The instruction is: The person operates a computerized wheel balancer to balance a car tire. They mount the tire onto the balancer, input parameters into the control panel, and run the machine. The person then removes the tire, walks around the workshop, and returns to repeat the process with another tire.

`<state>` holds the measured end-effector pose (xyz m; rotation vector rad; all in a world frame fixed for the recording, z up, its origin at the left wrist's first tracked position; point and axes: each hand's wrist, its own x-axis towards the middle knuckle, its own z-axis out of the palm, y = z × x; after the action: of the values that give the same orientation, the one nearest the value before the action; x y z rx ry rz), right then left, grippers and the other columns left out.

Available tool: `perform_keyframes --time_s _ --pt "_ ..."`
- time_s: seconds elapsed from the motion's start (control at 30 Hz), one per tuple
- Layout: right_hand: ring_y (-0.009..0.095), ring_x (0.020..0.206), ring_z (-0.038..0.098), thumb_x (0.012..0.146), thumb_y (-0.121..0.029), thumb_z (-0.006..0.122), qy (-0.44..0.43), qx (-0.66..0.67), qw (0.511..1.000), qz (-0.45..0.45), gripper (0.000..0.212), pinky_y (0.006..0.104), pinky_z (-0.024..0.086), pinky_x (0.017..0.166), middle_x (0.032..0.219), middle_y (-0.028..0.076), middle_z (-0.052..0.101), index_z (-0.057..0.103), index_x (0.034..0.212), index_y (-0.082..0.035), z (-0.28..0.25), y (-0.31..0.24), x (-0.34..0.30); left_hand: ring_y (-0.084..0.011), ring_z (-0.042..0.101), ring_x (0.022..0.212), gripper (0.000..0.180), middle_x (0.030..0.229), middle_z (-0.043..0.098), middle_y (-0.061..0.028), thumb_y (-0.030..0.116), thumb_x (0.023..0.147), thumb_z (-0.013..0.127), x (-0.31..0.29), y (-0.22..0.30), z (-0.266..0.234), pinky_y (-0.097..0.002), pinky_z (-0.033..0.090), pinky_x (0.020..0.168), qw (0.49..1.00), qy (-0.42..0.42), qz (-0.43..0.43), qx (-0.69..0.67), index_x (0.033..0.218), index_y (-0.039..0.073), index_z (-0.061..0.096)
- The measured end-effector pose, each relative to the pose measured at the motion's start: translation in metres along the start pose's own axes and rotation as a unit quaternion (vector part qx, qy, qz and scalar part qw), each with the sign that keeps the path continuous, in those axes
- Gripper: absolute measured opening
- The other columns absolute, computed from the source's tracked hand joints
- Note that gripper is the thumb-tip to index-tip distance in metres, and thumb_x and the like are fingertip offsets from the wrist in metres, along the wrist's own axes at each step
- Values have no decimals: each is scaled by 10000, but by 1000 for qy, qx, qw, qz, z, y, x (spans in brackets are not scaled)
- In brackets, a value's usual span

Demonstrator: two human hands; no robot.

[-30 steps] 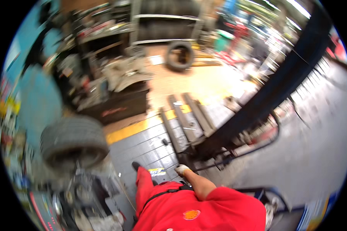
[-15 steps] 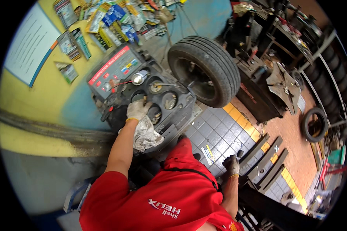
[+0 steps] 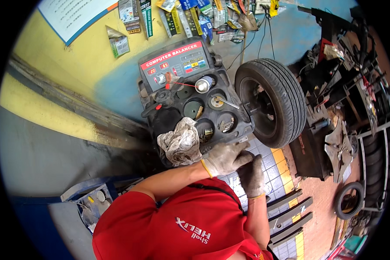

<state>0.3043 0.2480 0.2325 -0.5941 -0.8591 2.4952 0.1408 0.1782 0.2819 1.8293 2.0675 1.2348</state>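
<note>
My left hand (image 3: 225,159), in a soiled pale work glove with a yellow cuff, is just off the front right edge of the wheel balancer (image 3: 169,65). Its fingers are bent toward my right hand (image 3: 252,175), gloved alike, with dark fingers curled up against it. The two hands meet at the fingertips; anything small between them is hidden. Beyond them a tire on a rim (image 3: 273,104) is mounted on the balancer's side. Round tray cups hold small metal pieces (image 3: 226,123). A crumpled, stained rag (image 3: 180,142) lies on the tray's front left.
A spray can (image 3: 204,84) with a red straw and a metal-handled tool (image 3: 227,102) rest on the tray. Packets (image 3: 195,21) hang on the wall. Dark curved strips (image 3: 290,212) lie on the floor at right, near a loose tire (image 3: 349,200).
My left hand has left the tray cups and come right and nearer to me. My right hand has risen from low at the right to meet it. The view has turned.
</note>
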Motion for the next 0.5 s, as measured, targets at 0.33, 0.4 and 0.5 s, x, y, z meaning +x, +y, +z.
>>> perform_keyframes --time_s 0.33,0.4,0.5 --pt "205 1455 442 1017 -744 486 -127 -3 991 34 959 375 362 1141 1673 64 412 294 1683 -81 83 -19 54 -434 727 767 381 859 744 -207 395 1096 526 16 -77 -15 -532 578 652 996 12 -84 -12 1038 93 752" --pt "258 1553 358 1036 -735 449 -138 -7 989 45 993 441 258 1276 1718 108 343 205 1701 -38 84 -16 65 -427 731 754 349 858 748 -197 364 1086 549 21 -80 -26 -520 574 630 994 30 -103 -2 1028 86 751" --pt "270 1642 190 983 -781 490 -152 -29 984 84 1088 462 152 1331 1778 103 197 107 1723 -80 91 -8 78 -387 726 709 255 842 745 -150 266 1054 563 10 -111 -23 -501 565 601 993 29 -78 80 1016 99 752"
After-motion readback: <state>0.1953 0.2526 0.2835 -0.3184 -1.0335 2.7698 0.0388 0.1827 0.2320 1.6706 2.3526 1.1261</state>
